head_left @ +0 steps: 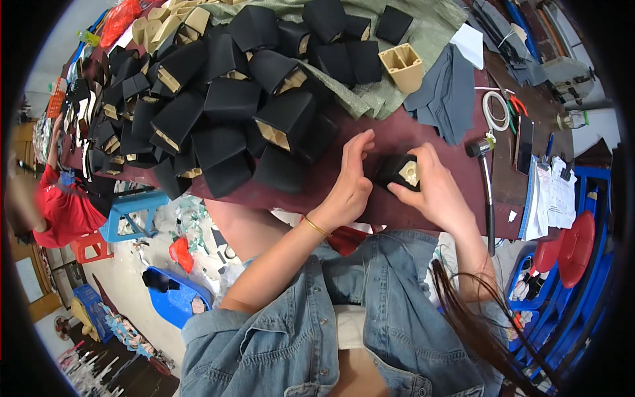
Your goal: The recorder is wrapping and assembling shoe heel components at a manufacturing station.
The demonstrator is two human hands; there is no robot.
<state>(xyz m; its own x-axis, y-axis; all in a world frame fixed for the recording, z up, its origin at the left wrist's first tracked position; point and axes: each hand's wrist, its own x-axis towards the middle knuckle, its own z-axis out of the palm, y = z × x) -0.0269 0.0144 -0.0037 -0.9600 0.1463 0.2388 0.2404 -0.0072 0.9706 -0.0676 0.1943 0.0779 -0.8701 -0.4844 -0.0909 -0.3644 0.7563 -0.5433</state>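
Observation:
My right hand (433, 188) grips a small black-covered block (390, 170) whose bare tan end faces me, its thumb and fingers round that end. The block rests on the dark red table top. Just left of it my left hand (350, 182) is raised edge-on, fingers stretched and holding nothing; a narrow gap parts it from the block. A large heap of similar black-covered blocks (231, 99) lies to the left and beyond, many with tan undersides showing. An uncovered tan hollow block (403, 68) stands past my right hand, beside a stack of dark grey cut pieces (443, 96).
A hammer (486, 188) lies at the right, near a white tape roll (496, 109), red-handled pliers (518, 104) and a phone (524, 144). Papers (555, 192) hang at the right edge. At far left sits a person in red (66, 208). A blue bin (175, 298) stands below.

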